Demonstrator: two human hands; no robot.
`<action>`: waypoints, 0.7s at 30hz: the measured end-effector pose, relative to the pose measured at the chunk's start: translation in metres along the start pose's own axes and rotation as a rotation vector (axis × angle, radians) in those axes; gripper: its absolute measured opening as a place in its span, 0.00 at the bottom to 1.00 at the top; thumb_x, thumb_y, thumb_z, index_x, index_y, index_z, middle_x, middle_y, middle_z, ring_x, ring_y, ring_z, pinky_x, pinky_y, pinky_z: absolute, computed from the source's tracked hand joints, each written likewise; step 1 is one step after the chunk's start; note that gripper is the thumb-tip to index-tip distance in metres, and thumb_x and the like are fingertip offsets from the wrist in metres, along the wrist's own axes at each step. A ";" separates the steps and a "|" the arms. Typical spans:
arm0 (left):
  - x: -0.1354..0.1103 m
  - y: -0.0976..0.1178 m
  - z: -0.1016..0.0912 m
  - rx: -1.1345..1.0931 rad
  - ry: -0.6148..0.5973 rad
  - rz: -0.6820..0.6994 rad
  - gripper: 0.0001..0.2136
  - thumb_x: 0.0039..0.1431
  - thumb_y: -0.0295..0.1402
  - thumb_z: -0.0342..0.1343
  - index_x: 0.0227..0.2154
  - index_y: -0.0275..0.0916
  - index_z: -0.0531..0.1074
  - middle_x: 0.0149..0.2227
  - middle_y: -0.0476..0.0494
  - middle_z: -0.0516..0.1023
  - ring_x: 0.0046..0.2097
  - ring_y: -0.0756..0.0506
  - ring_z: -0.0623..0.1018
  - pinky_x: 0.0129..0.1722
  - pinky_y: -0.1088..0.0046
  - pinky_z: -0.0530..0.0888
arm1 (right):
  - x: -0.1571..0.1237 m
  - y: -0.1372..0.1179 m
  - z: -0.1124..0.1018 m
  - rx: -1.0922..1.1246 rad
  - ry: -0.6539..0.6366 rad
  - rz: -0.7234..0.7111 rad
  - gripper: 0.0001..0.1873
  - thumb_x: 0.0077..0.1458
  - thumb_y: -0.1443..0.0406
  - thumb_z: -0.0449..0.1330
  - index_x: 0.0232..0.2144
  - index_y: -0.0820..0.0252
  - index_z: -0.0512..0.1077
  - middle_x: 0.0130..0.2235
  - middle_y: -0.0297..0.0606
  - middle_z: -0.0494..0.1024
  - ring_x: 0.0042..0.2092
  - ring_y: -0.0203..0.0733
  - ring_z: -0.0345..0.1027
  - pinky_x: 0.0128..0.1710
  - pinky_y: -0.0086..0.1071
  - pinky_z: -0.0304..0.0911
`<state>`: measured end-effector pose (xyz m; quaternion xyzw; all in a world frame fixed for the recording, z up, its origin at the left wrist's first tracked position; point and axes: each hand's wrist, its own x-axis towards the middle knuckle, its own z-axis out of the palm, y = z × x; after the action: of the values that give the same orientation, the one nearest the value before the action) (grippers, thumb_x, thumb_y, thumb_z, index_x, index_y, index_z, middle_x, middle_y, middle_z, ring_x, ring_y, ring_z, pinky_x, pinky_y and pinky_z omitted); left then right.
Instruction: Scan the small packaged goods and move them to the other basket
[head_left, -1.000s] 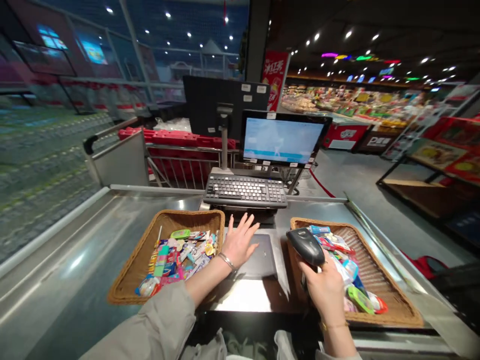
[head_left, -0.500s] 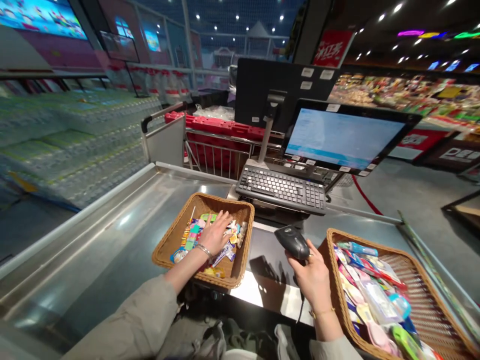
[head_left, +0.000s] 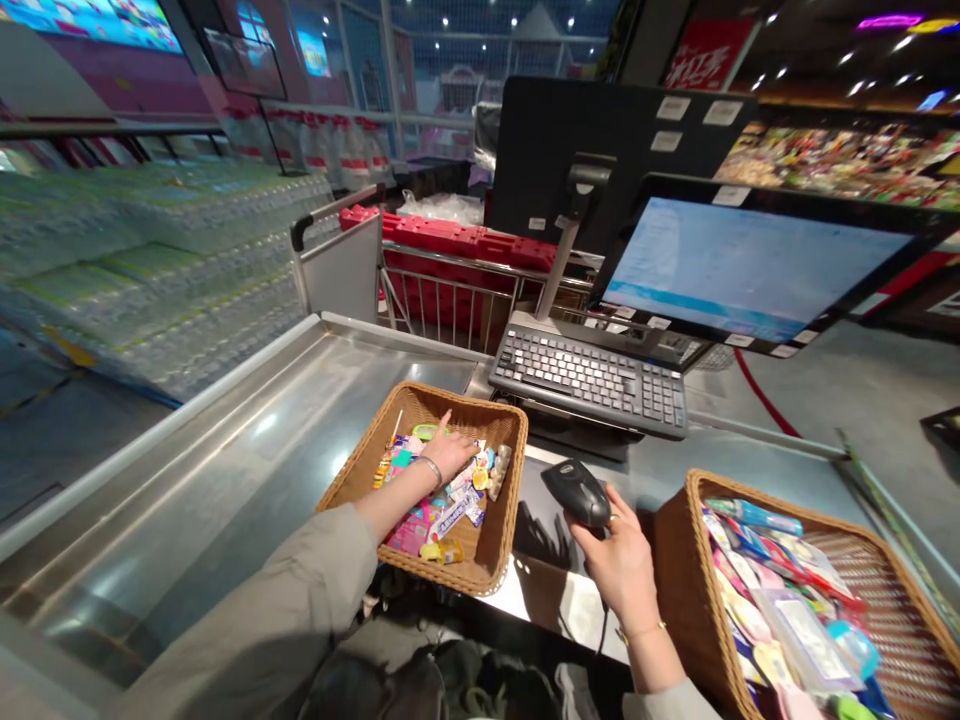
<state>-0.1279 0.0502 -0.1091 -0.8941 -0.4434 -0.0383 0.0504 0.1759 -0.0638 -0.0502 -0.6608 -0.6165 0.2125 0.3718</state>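
My left hand (head_left: 448, 455) is down inside a wicker basket (head_left: 330, 490), over small packaged goods, its fingers apart. Around it lie a purple-and-white packet (head_left: 452, 512), a pink package (head_left: 411, 530), a yellow item (head_left: 442, 551) and a clear pack of round pieces (head_left: 499, 470). What is under the palm is hidden. My right hand (head_left: 621, 560) is closed round a black barcode scanner (head_left: 576, 490), held above the counter between two baskets. Just right of that hand stands the second wicker basket (head_left: 679, 550), with toothbrush packs and other colourful goods in it.
A black keyboard (head_left: 589, 378) sits behind the scanner, below a lit screen (head_left: 750, 265). The metal counter (head_left: 247, 450) has a raised edge on the left. Beyond it are a shopping cart (head_left: 442, 295) and stacked bottle packs (head_left: 150, 270).
The view has shifted and drawn closer. My left hand has moved within the basket, and the pink package shows more. My right hand still holds the scanner.
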 end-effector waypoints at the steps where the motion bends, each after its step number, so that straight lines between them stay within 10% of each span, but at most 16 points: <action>1: 0.004 -0.002 0.006 0.009 -0.013 0.025 0.13 0.63 0.25 0.51 0.42 0.48 0.75 0.45 0.50 0.81 0.46 0.46 0.77 0.66 0.42 0.39 | 0.000 0.001 0.000 -0.005 -0.002 0.010 0.16 0.46 0.53 0.61 0.30 0.58 0.79 0.44 0.46 0.80 0.61 0.54 0.61 0.59 0.46 0.60; 11: 0.025 -0.009 0.040 -0.010 -0.028 0.159 0.06 0.60 0.28 0.57 0.30 0.44 0.77 0.38 0.47 0.79 0.47 0.46 0.74 0.66 0.49 0.49 | -0.004 0.011 0.003 -0.049 -0.003 0.069 0.18 0.47 0.53 0.61 0.33 0.59 0.79 0.46 0.46 0.80 0.61 0.54 0.62 0.59 0.44 0.61; 21: 0.024 -0.005 0.029 -0.087 0.012 0.161 0.10 0.59 0.24 0.56 0.25 0.44 0.74 0.28 0.52 0.78 0.40 0.48 0.74 0.68 0.52 0.40 | -0.008 0.016 0.010 -0.039 0.050 0.097 0.19 0.44 0.51 0.62 0.30 0.59 0.79 0.49 0.49 0.78 0.59 0.57 0.64 0.57 0.47 0.62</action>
<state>-0.1164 0.0756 -0.1348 -0.9279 -0.3678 -0.0586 0.0172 0.1779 -0.0686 -0.0695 -0.7022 -0.5782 0.2018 0.3632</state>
